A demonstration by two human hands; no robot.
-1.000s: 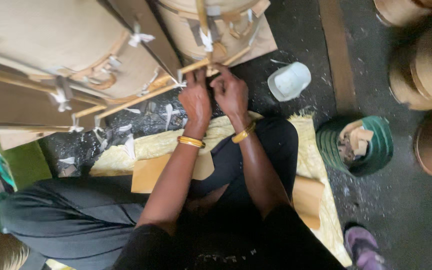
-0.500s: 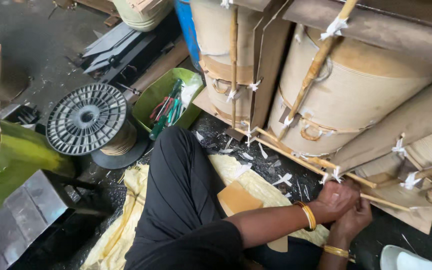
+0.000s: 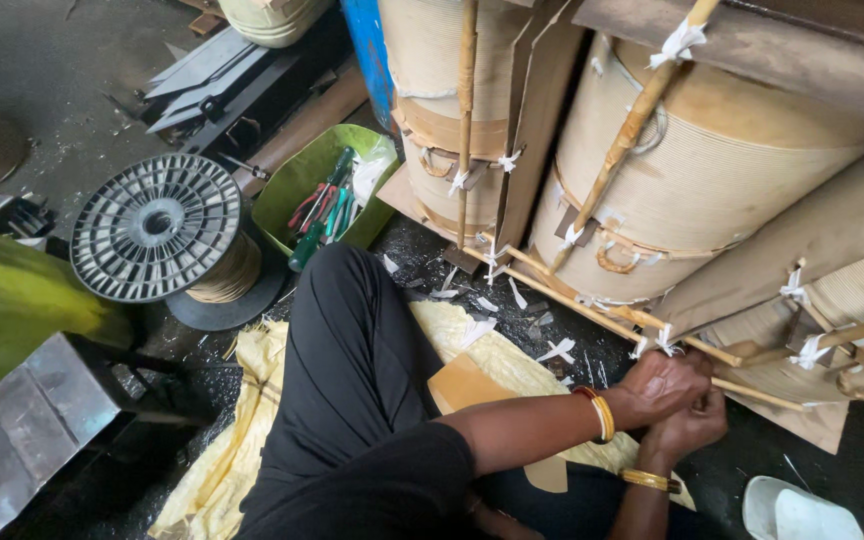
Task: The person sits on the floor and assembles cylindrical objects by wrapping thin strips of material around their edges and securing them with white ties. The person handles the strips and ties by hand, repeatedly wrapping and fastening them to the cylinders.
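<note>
My left hand (image 3: 664,385) and my right hand (image 3: 690,428) are pressed together at the lower right, both with gold bangles at the wrist. Their fingers are curled around a thin wooden stick (image 3: 562,290) that runs along the foot of large paper-wrapped coils (image 3: 712,170). White tape ties (image 3: 652,342) bind the sticks to the coils. What lies between the fingers is hidden. I sit on a yellow cloth (image 3: 512,365) with my knee in black trousers (image 3: 352,350) raised.
A green tray of hand tools (image 3: 302,185) stands beside the coils. A grey plastic spool (image 3: 157,228) sits at left, with metal strips (image 3: 202,85) behind it. A white container (image 3: 792,510) is at bottom right, and a cardboard piece (image 3: 467,385) lies on the cloth.
The view has swung to the left, bringing the spool and tool tray into sight. Both hands stay clasped on the stick at the same spot.
</note>
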